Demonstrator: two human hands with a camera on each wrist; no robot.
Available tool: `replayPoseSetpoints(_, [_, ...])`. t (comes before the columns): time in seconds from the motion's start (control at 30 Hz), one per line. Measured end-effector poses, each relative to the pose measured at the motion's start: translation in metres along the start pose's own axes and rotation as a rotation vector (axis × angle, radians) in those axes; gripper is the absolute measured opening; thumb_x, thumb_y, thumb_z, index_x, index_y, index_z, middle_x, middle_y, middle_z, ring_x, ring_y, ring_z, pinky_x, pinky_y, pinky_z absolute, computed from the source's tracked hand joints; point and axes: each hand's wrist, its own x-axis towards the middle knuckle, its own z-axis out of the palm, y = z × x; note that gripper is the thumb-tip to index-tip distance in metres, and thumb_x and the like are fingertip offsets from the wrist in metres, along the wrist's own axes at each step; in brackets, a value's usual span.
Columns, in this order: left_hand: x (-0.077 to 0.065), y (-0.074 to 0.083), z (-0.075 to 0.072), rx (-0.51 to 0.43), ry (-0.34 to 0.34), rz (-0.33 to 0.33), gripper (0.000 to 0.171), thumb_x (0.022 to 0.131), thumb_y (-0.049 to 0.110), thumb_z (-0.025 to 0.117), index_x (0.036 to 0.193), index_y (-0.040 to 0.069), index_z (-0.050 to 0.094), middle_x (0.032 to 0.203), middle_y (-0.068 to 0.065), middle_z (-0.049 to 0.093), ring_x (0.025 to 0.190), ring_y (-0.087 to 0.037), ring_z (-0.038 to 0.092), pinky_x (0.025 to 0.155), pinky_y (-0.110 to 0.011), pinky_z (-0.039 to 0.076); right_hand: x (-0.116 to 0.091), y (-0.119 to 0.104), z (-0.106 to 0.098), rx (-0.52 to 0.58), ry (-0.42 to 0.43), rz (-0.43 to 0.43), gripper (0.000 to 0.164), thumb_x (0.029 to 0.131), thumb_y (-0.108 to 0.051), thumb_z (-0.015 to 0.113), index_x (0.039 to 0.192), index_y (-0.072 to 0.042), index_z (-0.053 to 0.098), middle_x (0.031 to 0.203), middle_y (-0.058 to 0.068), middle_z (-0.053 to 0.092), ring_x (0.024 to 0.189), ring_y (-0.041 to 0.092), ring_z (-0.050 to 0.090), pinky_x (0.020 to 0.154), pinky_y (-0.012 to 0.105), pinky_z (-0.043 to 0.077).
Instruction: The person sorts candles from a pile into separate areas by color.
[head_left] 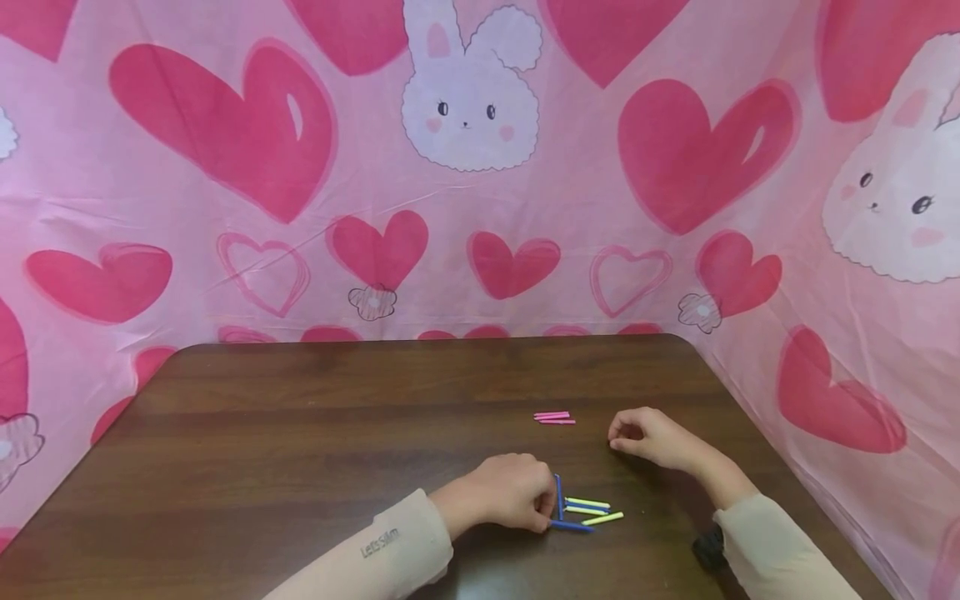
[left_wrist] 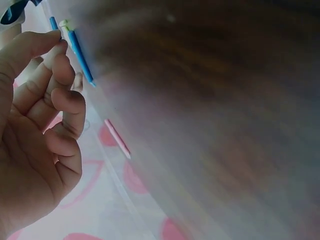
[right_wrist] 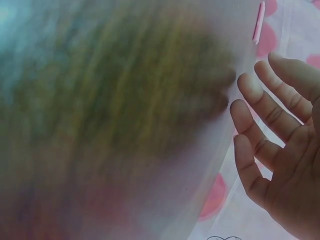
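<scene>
My left hand (head_left: 513, 492) is low over the table, thumb and forefinger pinching one end of a thin blue stick (head_left: 573, 527). In the left wrist view this blue stick (left_wrist: 53, 22) pokes out past the fingertips. A second blue stick (head_left: 559, 497) lies just beyond those fingers, pointing away from me. To its right, yellow and blue sticks (head_left: 587, 506) lie side by side, and one yellow stick (head_left: 603, 518) slants nearby. My right hand (head_left: 654, 437) hovers farther right, fingers loosely bent and holding nothing; the right wrist view shows its bare palm (right_wrist: 295, 165).
Several pink sticks (head_left: 553, 417) lie together farther back, left of the right hand. All rest on a dark wooden table (head_left: 300, 450). A pink cloth (head_left: 465, 200) with hearts and rabbits hangs behind and beside it. Something black (head_left: 708, 550) sits at the right sleeve.
</scene>
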Motion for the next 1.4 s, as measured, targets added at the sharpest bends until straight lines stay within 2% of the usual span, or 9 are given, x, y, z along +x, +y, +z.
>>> replayPoseSetpoints(0.17, [-0.006, -0.007, -0.002, 0.007, 0.015, -0.021, 0.021, 0.076, 0.028, 0.08, 0.062, 0.031, 0.064, 0.058, 0.022, 0.05, 0.057, 0.002, 0.047, 0.049, -0.018, 0.037, 0.0, -0.002, 0.001, 0.008, -0.026, 0.008, 0.004, 0.089, -0.011, 0.072, 0.089, -0.009, 0.069, 0.082, -0.007, 0.066, 0.073, -0.002, 0.052, 0.068, 0.021, 0.047])
replayPoseSetpoints(0.5, [-0.019, -0.023, -0.008, -0.035, 0.03, -0.031, 0.019, 0.077, 0.024, 0.079, 0.065, 0.029, 0.066, 0.058, 0.022, 0.051, 0.057, 0.003, 0.047, 0.05, -0.017, 0.037, -0.001, -0.015, 0.004, 0.049, -0.078, 0.002, 0.005, 0.09, -0.014, 0.071, 0.093, -0.01, 0.069, 0.086, -0.007, 0.067, 0.076, -0.001, 0.054, 0.07, 0.022, 0.049])
replayPoseSetpoints(1.17, [-0.06, -0.06, -0.012, -0.168, 0.096, -0.076, 0.019, 0.079, 0.015, 0.077, 0.066, 0.025, 0.066, 0.057, 0.018, 0.052, 0.054, 0.003, 0.044, 0.05, -0.018, 0.038, 0.004, -0.04, 0.015, 0.137, -0.14, -0.13, 0.005, 0.091, -0.008, 0.069, 0.095, -0.006, 0.068, 0.082, -0.002, 0.067, 0.075, -0.001, 0.056, 0.067, 0.023, 0.051])
replayPoseSetpoints(1.4, [-0.067, -0.076, -0.014, -0.224, 0.126, -0.084, 0.018, 0.08, 0.014, 0.076, 0.067, 0.023, 0.066, 0.057, 0.015, 0.051, 0.054, 0.002, 0.042, 0.049, -0.019, 0.036, 0.009, -0.044, 0.022, 0.17, -0.173, -0.158, 0.006, 0.09, -0.006, 0.069, 0.096, -0.005, 0.069, 0.082, 0.001, 0.068, 0.074, 0.0, 0.056, 0.066, 0.023, 0.051])
